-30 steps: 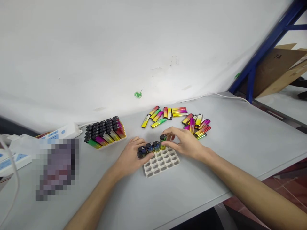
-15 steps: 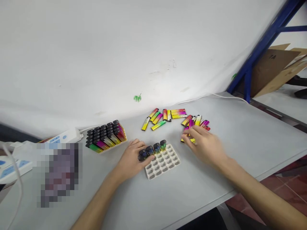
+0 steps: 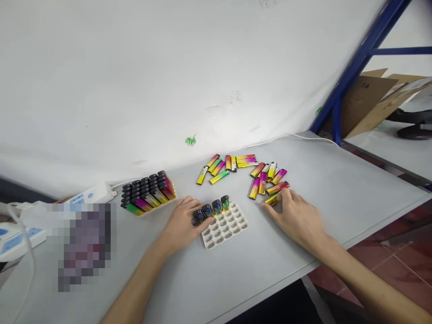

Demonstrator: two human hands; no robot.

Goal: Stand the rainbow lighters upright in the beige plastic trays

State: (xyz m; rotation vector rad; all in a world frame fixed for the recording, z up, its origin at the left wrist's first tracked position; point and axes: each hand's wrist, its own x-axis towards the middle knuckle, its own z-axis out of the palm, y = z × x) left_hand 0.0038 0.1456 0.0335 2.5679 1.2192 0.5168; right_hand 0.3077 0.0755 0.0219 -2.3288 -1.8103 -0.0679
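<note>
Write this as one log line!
left hand: at standing lighters | right hand: at loose lighter | white tray: partly filled

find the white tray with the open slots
In the head view, the white slotted tray sits on the grey table, below and slightly right of centre, between the left hand and the right hand.

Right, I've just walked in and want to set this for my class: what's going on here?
A person is handling lighters at a grey table. Their left hand is at the left end of a row of upright lighters along the far side of a slotted tray. The right hand is at a loose lighter lying flat; whether it is gripped is unclear. More lighters lie scattered beyond, and a packed block of lighters stands farther left.
</note>
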